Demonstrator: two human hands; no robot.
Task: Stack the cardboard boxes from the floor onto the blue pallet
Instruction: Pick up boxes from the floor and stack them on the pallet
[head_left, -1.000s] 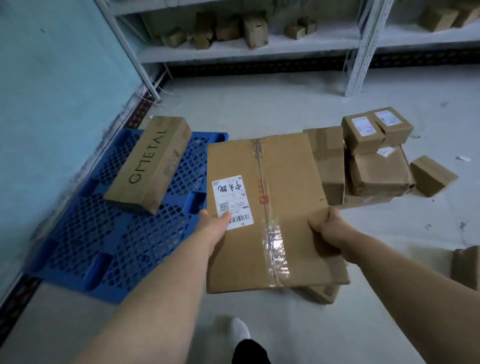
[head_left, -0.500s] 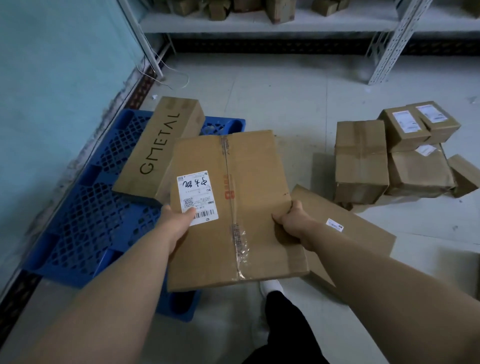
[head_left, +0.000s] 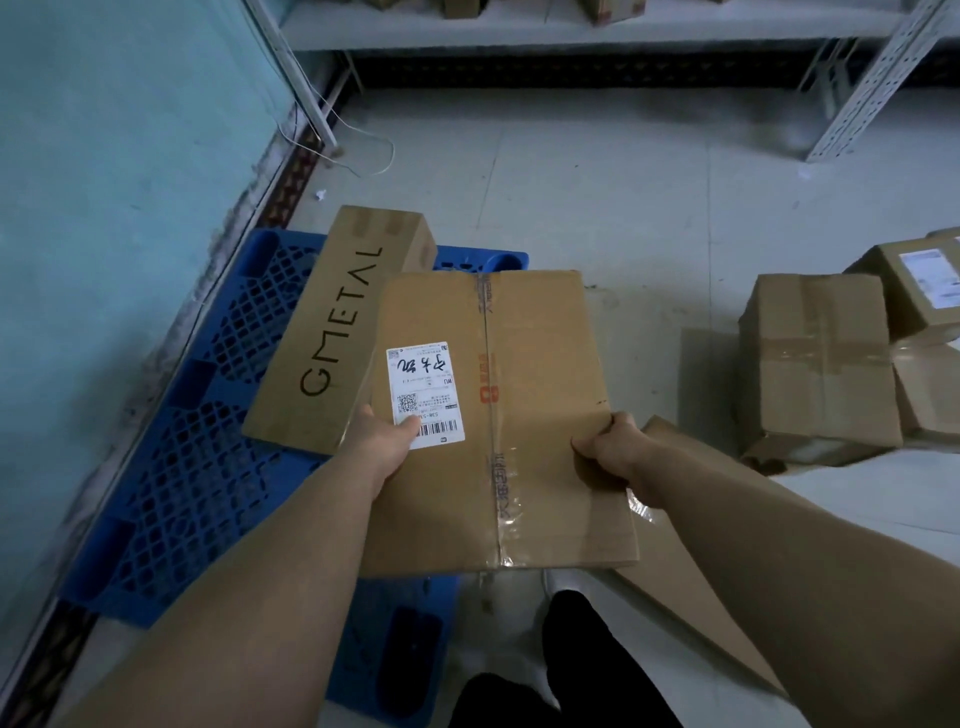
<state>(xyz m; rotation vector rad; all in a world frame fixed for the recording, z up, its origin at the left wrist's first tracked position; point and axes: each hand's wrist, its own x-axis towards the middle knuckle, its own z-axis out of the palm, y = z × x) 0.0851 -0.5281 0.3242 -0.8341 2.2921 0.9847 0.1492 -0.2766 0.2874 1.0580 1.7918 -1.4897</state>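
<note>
Both hands, left hand (head_left: 387, 446) and right hand (head_left: 618, 453), hold a taped box (head_left: 524, 395) above the blue pallet (head_left: 208, 467).

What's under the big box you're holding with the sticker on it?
Under the held box, gripped by the left hand and right hand, show parts of the blue pallet, the GMETAL box and a flat floor box. The rest is hidden.

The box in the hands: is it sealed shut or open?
Sealed shut. On the box, clear tape runs unbroken along the centre seam and both top flaps lie flat. Left hand and right hand grip it.
</note>
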